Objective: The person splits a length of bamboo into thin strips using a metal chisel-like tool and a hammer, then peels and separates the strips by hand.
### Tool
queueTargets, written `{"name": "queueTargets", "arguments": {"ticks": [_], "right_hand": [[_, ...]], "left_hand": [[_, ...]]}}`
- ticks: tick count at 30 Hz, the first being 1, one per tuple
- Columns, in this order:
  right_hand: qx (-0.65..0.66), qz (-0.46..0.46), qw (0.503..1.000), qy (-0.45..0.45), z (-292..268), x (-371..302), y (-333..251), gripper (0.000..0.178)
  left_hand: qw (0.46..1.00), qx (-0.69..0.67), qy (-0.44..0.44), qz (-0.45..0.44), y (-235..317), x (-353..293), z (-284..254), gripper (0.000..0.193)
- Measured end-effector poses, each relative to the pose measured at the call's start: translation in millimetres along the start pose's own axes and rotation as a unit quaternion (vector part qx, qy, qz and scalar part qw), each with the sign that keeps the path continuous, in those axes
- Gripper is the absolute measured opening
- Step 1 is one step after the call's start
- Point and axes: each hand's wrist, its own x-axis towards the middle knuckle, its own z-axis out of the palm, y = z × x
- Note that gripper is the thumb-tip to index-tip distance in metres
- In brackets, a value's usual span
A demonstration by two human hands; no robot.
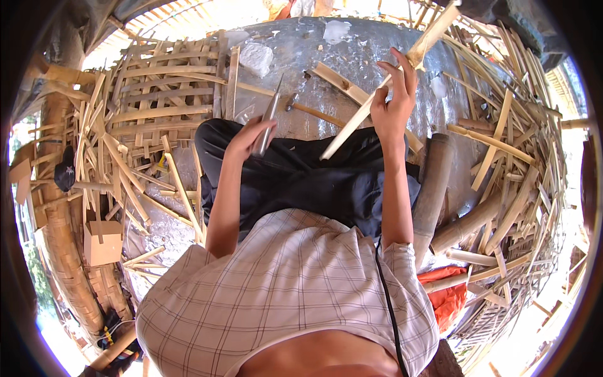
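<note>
My left hand [249, 137] is closed around a knife [270, 116], its narrow pointed blade tilted up and away from me, above my left knee. A long split bamboo strip [358, 121] rises slantwise from over my lap toward the far right. My right hand [396, 100] grips it along its middle, some fingers stretched out; part of the strip is hidden behind the hand. The knife and the strip are apart. On the floor beyond my lap lies a hammer [290, 103] with a wooden handle. Another split bamboo piece [339, 81] lies past it.
Woven bamboo lattice [166, 94] stands at the far left, a pale stone block [256, 59] beside it. Bamboo offcuts [502, 138] pile up on the right. A thick bamboo pole [433, 182] lies by my right knee, near orange cloth [447, 295]. A cardboard box [103, 242] sits left.
</note>
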Motion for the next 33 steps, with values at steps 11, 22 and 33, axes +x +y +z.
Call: {"name": "queueTargets", "arguments": {"ticks": [11, 22, 33], "right_hand": [[0.019, -0.121, 0.992, 0.007, 48.6, 9.9, -44.6, 0.021], [0.071, -0.117, 0.985, -0.106, 122.8, -27.1, -55.8, 0.027], [0.074, -0.130, 0.981, -0.122, 130.2, -15.9, -64.8, 0.033]], "left_hand": [[0.959, 0.235, 0.144, 0.067, -69.2, 124.3, -37.4, 0.045], [0.929, 0.303, 0.194, 0.091, -88.9, 144.0, -38.2, 0.051], [0.875, 0.356, 0.318, 0.078, -69.3, 138.4, -21.3, 0.044]]}}
